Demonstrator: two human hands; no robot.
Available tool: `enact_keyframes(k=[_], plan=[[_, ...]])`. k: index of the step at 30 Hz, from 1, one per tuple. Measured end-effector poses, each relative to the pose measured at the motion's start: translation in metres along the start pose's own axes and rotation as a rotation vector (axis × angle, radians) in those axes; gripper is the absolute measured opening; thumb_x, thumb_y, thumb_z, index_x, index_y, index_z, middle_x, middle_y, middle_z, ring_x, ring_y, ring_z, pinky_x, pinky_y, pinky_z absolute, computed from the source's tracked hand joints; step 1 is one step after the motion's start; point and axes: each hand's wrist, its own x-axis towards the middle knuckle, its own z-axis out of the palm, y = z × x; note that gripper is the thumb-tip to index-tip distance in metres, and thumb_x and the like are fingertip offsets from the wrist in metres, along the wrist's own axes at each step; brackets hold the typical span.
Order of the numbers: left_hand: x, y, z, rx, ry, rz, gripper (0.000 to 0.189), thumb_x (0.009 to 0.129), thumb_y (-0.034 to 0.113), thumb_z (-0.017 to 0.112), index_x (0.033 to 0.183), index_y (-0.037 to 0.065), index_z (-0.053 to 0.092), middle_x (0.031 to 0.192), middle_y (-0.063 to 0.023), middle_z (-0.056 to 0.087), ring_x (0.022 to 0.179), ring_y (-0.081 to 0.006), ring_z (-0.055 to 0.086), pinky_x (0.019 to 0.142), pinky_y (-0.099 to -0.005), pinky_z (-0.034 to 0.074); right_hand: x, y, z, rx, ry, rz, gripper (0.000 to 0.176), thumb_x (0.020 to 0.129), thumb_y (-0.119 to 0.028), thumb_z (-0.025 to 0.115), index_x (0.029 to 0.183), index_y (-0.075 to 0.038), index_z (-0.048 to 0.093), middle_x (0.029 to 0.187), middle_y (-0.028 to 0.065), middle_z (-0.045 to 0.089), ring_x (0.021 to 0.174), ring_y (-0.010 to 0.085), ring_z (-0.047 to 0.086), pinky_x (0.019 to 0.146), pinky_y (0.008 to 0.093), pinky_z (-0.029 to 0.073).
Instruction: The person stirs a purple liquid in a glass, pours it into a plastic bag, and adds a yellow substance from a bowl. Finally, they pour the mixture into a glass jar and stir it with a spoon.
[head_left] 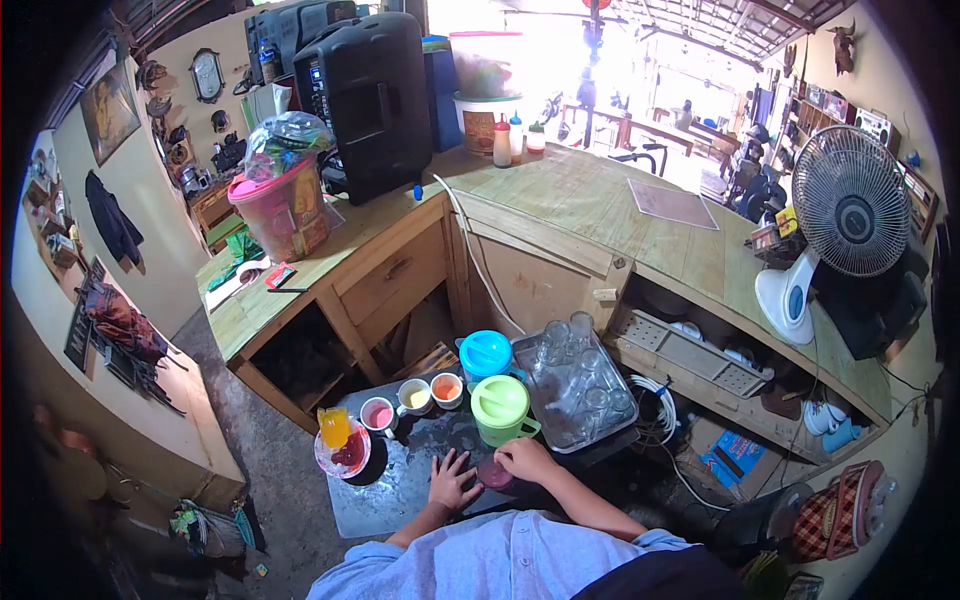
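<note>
My left hand [453,483] lies on the dark wet tabletop [400,505], fingers spread, its fingertips beside a small round dark-red thing [493,474] whose kind I cannot make out. My right hand [527,461] is closed over the right edge of that thing, with fingers curled together; what they grip is hidden. Just behind stands a green lidded pitcher [500,405], and behind it a blue lidded pitcher [486,355]. Farther left are a cup with orange contents [447,390], one with pale yellow [414,396] and one with pink [379,414].
A metal tray [575,425] of upturned glasses sits right of the pitchers. At the table's left, a bowl [343,462] holds yellow and red packs. A wooden counter [570,195] wraps around, bearing a speaker [365,105], a pink-rimmed bucket [283,205] and a fan [850,205].
</note>
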Motion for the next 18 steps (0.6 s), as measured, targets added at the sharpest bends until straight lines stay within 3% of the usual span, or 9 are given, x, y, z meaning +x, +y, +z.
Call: enact_keyframes(k=[2, 4, 5, 7, 10, 13, 16, 18], plan=[[-0.0002, -0.0002, 0.0, 0.005, -0.006, 0.004, 0.044, 0.076, 0.052, 0.065, 0.107, 0.022, 0.071, 0.143, -0.0049, 0.045, 0.138, -0.0324, 0.03, 0.111, -0.0628, 0.014, 0.0002, 0.0005, 0.0015, 0.004, -0.073, 0.009, 0.021, 0.086, -0.024, 0.059, 0.082, -0.006, 0.07, 0.082, 0.0154, 0.067, 0.08, 0.0339, 0.065, 0.072, 0.0431, 0.051], [0.0009, -0.0012, -0.0012, 0.011, -0.009, 0.006, 0.043, 0.076, 0.052, 0.065, 0.107, 0.022, 0.072, 0.143, -0.0049, 0.045, 0.138, -0.0323, 0.03, 0.111, -0.0625, 0.014, 0.0001, -0.005, 0.0032, 0.095, 0.143, -0.009, 0.022, 0.086, -0.024, 0.06, 0.082, -0.006, 0.07, 0.083, 0.0154, 0.068, 0.079, 0.0344, 0.065, 0.072, 0.0432, 0.051], [0.001, -0.0011, -0.0013, 0.012, -0.014, 0.002, 0.043, 0.076, 0.052, 0.065, 0.107, 0.022, 0.072, 0.143, -0.005, 0.045, 0.138, -0.0323, 0.03, 0.111, -0.0625, 0.014, 0.0005, -0.0054, 0.001, 0.095, 0.142, -0.01, 0.022, 0.086, -0.024, 0.06, 0.082, -0.006, 0.07, 0.083, 0.0154, 0.068, 0.079, 0.0344, 0.065, 0.072, 0.0432, 0.051], [0.0, -0.0002, -0.0004, 0.011, -0.022, 0.0, 0.043, 0.076, 0.052, 0.065, 0.106, 0.021, 0.072, 0.143, -0.005, 0.045, 0.138, -0.0323, 0.03, 0.111, -0.0625, 0.014, 0.0007, -0.0045, -0.0047, -0.106, -0.08, 0.013, 0.021, 0.086, -0.021, 0.057, 0.086, -0.005, 0.071, 0.085, 0.0136, 0.069, 0.081, 0.0314, 0.066, 0.073, 0.0401, 0.052], [0.0002, -0.0013, -0.001, 0.018, -0.024, 0.003, 0.043, 0.077, 0.051, 0.065, 0.107, 0.021, 0.072, 0.143, -0.0049, 0.045, 0.138, -0.0323, 0.03, 0.111, -0.0625, 0.013, 0.0024, -0.0009, 0.0048, 0.109, 0.087, -0.005, 0.019, 0.085, -0.02, 0.058, 0.087, -0.005, 0.071, 0.084, 0.0135, 0.069, 0.081, 0.0307, 0.066, 0.073, 0.0397, 0.052], [0.0, 0.0003, -0.0014, 0.005, 0.001, 0.007, 0.043, 0.077, 0.052, 0.065, 0.107, 0.022, 0.072, 0.143, -0.0049, 0.045, 0.138, -0.0323, 0.03, 0.111, -0.0625, 0.014, 0.0013, 0.0015, 0.0004, -0.124, -0.035, -0.019, 0.018, 0.085, -0.018, 0.058, 0.086, -0.005, 0.071, 0.084, 0.0136, 0.069, 0.08, 0.0306, 0.067, 0.072, 0.0392, 0.052], [0.0001, 0.0006, -0.0034, 0.015, -0.019, 0.004, 0.044, 0.077, 0.052, 0.064, 0.108, 0.021, 0.071, 0.144, -0.005, 0.044, 0.138, -0.0325, 0.03, 0.111, -0.0625, 0.013, 0.0029, -0.0007, 0.0023, 0.081, -0.01, 0.053, 0.019, 0.085, -0.019, 0.058, 0.086, -0.005, 0.07, 0.083, 0.0135, 0.069, 0.079, 0.0309, 0.066, 0.072, 0.0393, 0.052], [0.0003, 0.0019, -0.0046, 0.009, -0.02, 0.002, 0.044, 0.077, 0.052, 0.064, 0.108, 0.021, 0.071, 0.144, -0.0054, 0.044, 0.138, -0.0326, 0.03, 0.111, -0.0625, 0.013, 0.0035, -0.001, 0.0012, 0.022, 0.028, 0.004, 0.019, 0.086, -0.02, 0.058, 0.086, -0.005, 0.07, 0.083, 0.0136, 0.069, 0.079, 0.0309, 0.066, 0.071, 0.0394, 0.052]])
